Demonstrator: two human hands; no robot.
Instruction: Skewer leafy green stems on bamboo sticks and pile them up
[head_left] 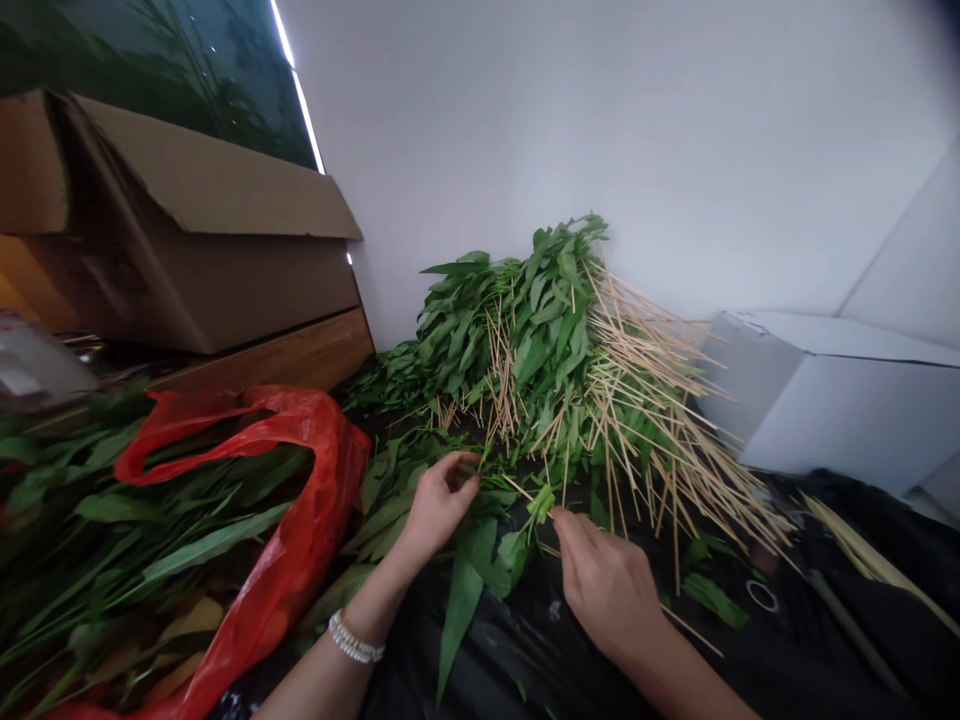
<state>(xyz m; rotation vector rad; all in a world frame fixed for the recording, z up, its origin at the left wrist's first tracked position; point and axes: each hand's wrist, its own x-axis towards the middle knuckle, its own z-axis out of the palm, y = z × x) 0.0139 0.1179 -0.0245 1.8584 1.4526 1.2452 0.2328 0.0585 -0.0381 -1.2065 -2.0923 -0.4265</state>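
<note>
My right hand [604, 575] is closed in a pinch on a thin wooden skewer [694, 632], whose tip points up and left. Folded pieces of green stem [541, 503] are threaded on the skewer just beyond my fingertips, with leaves [512, 560] hanging below. My left hand [444, 503], a beaded bracelet on its wrist, curls thumb and forefinger together left of the skewer's tip. Green stems lie at its fingertips, but what it grips is too small to make out. Behind both hands rises a heap of skewered leafy greens [551, 310], many bare skewer ends [652, 400] jutting right.
A red plastic bag [330, 480] lies at left beside loose long-leaved greens [202, 550]. An open cardboard box [247, 270] stands back left on a wooden surface. At right are a white box [847, 410] and a ring [762, 596]. Black plastic [420, 650] covers the work surface.
</note>
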